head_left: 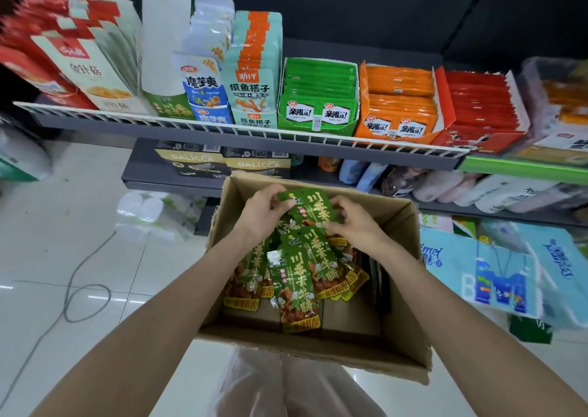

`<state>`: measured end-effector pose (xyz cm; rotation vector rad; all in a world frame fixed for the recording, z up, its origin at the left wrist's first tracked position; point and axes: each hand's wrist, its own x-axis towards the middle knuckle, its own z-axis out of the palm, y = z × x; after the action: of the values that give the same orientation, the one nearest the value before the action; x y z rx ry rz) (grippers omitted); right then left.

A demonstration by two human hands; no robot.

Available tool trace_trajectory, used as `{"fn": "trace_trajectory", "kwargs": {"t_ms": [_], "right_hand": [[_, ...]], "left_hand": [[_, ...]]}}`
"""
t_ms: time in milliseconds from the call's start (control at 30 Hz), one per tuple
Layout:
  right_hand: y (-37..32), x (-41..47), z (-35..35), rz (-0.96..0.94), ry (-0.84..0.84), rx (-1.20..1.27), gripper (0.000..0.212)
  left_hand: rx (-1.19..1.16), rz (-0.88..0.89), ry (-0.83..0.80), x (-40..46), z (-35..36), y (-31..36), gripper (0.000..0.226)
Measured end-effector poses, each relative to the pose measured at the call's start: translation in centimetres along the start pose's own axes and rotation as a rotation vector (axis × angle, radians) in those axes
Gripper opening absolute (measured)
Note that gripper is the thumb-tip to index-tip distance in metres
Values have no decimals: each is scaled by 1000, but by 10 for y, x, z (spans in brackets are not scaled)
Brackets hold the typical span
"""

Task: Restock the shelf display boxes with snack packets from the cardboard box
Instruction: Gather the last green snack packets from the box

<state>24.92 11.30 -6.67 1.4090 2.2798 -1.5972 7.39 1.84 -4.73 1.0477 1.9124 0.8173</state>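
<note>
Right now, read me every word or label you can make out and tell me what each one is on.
"DALICCA": two black-and-gold boxes under the shelf.
"亲嘴烧!": green display box and orange display box.
"魔芋爽": blue-white pouch.
"摸鱼搭子": teal-orange pouch.
"金针菇": pale box, far left.
"川香": green packet held by both hands.
Barcodes and smaller print: unreadable.

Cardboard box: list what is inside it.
The cardboard box holds a loose pile of green snack packets; the left hand and right hand grip the top one. Bare bottom shows nearer; beneath the pile is hidden.
</note>
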Motion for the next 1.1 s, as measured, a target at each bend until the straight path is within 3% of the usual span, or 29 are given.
{"fn": "trace_trajectory", "kwargs": {"t_ms": [167,333,567,700,767,800,900,967,1033,1100], "right_hand": [[28,2,10,189,19,-400,24],[32,-1,26,311,-4,-372,55],[11,-21,16,34,115,-348,38],[-30,-25,-12,-188,214,-166,8],[-49,-23,-20,-204,219,24,7],[-59,-22,-22,-209,221,93,10],[-85,-14,-20,-276,197,117,11],[-104,-11,-16,-309,202,116,9],[-124,-6,-12,-328,223,147,21],[-148,-2,-9,-354,250,179,23]], "left_hand": [[-196,-13,-3,-12,1,-15,12],[-183,14,126,-21,-6,-17,8],[-81,133,404,-26,-14,-17,6],[-134,108,566,-25,-28,5,22],[-211,99,573,-21,-35,22,15],[-263,93,553,-19,-39,30,21],[-388,163,423,-13,-52,49,23],[-447,160,394,-12,-63,61,43],[-530,171,375,-10,-80,66,58],[-550,259,384,-14,-101,75,40]]}}
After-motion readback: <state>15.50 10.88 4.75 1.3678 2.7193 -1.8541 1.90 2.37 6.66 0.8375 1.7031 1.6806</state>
